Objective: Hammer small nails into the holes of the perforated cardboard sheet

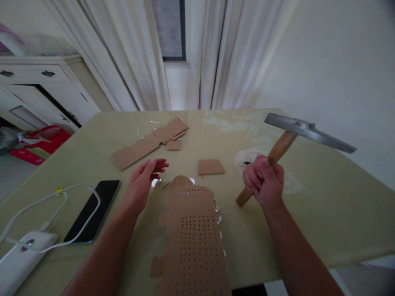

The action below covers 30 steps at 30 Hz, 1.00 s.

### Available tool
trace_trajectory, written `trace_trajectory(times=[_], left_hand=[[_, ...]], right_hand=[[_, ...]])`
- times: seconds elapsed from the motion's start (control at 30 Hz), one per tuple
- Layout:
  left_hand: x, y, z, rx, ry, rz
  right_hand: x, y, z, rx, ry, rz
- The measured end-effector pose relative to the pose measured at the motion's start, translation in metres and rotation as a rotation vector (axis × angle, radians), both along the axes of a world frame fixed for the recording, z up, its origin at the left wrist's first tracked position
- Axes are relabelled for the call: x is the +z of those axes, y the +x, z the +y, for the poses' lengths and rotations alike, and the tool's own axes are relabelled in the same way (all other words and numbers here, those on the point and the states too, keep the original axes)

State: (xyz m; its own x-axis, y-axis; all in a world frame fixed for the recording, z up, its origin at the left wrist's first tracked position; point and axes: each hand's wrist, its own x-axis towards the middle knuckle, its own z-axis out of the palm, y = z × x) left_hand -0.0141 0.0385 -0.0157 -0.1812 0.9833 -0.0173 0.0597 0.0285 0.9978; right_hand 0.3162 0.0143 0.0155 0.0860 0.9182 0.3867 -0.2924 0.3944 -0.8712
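Observation:
My right hand (pixel 264 181) is wrapped around the wooden handle of a hammer (pixel 279 146). The long steel head is raised above the table and points up and to the right. My left hand (pixel 143 181) hovers over the table with its fingers loosely stretched and apart, holding nothing I can see. Just beside its fingertips lie thin metal pieces like nails (pixel 166 185). Between my forearms is a long cardboard piece (pixel 193 205) with rows of small holes. A short row of round metal heads (pixel 187 193) shows near its far end.
Cardboard strips (pixel 148 144) and a small cardboard square (pixel 211 167) lie farther back. A clear plastic bag (pixel 291 183) rests behind my right hand. To the left are a black phone (pixel 95 211), a white power bank (pixel 26 255) and a looping white cable (pixel 72 187).

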Motion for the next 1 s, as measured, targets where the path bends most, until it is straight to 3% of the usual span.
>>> trace_trajectory(times=[0.07, 0.13, 0.2, 0.27, 0.4, 0.8, 1.0], left_hand=[[0.0, -0.013, 0.006, 0.051, -0.01, 0.236], [0.001, -0.025, 0.009, 0.029, -0.077, 0.613], [0.0, -0.034, 0.01, -0.02, -0.184, 0.945], [-0.003, -0.038, 0.01, -0.08, -0.266, 1.107], [-0.008, -0.039, 0.011, -0.159, -0.288, 1.136], [-0.011, -0.03, 0.008, -0.18, -0.246, 1.166], [-0.014, -0.025, 0.006, -0.185, -0.229, 1.162]], right_hand=[[0.0, -0.001, 0.002, -0.138, 0.023, -0.012], [0.0, -0.003, 0.003, -0.222, 0.042, -0.021], [0.0, -0.004, 0.004, -0.253, 0.051, -0.026], [-0.001, -0.004, 0.005, -0.257, 0.05, -0.023], [-0.003, -0.004, 0.007, -0.263, 0.058, -0.024], [-0.01, -0.008, 0.007, -0.265, 0.019, -0.066], [-0.015, -0.01, 0.006, -0.293, 0.077, -0.105]])
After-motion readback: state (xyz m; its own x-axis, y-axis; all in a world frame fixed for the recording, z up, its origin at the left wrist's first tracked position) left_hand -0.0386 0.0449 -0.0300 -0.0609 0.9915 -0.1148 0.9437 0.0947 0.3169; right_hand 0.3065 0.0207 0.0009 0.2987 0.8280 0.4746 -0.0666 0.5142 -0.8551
